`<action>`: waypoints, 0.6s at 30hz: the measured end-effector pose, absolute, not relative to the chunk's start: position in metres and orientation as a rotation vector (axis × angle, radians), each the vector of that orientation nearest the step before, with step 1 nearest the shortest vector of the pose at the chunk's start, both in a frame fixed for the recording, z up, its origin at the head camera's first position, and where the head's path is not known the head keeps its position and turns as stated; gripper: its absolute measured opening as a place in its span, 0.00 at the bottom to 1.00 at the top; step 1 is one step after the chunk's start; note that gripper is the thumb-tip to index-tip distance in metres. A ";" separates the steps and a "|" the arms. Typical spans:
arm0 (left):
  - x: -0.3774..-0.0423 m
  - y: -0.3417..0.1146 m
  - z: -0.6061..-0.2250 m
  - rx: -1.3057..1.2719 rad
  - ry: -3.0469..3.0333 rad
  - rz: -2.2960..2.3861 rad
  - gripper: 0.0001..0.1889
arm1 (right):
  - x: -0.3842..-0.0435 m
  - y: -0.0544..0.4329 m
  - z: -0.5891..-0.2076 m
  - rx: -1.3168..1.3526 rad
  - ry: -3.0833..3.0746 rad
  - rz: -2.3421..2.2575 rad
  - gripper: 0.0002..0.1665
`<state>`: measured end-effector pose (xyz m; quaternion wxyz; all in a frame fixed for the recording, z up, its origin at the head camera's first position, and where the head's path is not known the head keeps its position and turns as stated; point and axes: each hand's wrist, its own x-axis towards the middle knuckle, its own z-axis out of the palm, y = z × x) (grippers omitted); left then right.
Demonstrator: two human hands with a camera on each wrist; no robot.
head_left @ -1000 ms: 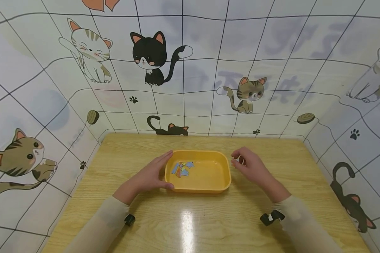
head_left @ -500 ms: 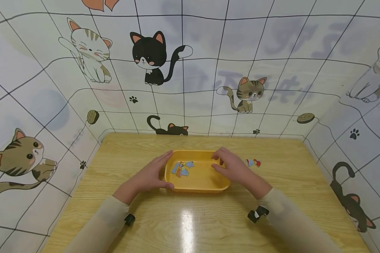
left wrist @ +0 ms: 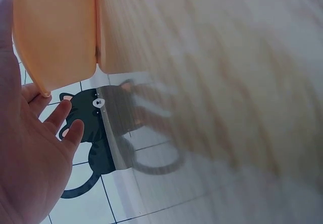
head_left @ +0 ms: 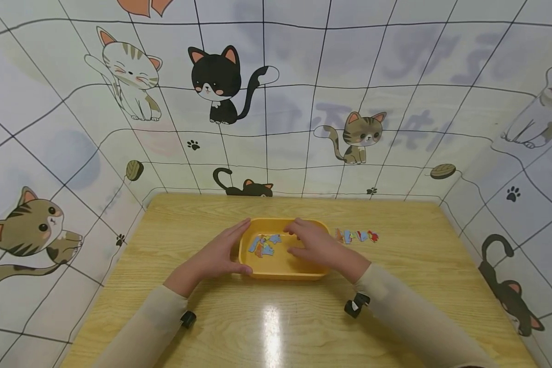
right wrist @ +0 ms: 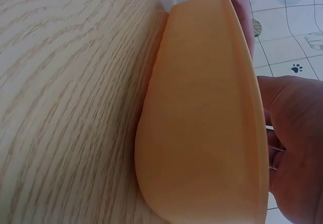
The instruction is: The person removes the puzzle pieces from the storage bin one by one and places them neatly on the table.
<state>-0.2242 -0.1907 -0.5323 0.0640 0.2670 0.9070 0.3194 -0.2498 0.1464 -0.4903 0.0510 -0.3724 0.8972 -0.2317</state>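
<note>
A yellow plastic tray (head_left: 287, 272) stands on the wooden table. At its left end my left hand (head_left: 213, 255) holds the rim, thumb at the front corner and fingers toward the back corner. Small flat colourful pieces, like jigsaw pieces (head_left: 268, 250), lie in the tray's left half. Over the right half hovers my right hand (head_left: 321, 246), fingers loosely bent and pointing at those pieces, with nothing visible in its grasp. The right wrist view shows this hand (right wrist: 300, 128) beyond the tray wall (right wrist: 202, 113), its fingertips hidden. A row of similar pieces (head_left: 347, 236) lies right of the tray.
The light wooden table (head_left: 239, 327) reaches back to a wall (head_left: 294, 148) covered in a cat-and-grid print, which also closes off both sides. Each sleeve carries a small black device, such as the one at the right cuff (head_left: 356, 305).
My right hand has moved left from beside the tray to above its inside, uncovering the row of pieces on the table. The left hand and the tray have stayed put.
</note>
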 end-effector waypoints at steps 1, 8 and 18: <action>-0.224 -0.191 -0.532 0.807 2.739 0.964 0.71 | -0.250 0.144 -0.490 -1.137 2.723 -0.705 0.29; -0.224 -0.191 -0.532 0.810 2.730 0.980 0.70 | -0.249 0.129 -0.492 -1.080 2.685 -0.663 0.37; -0.224 -0.192 -0.533 0.844 2.743 0.952 0.70 | -0.256 0.105 -0.497 -1.173 2.653 -0.577 0.40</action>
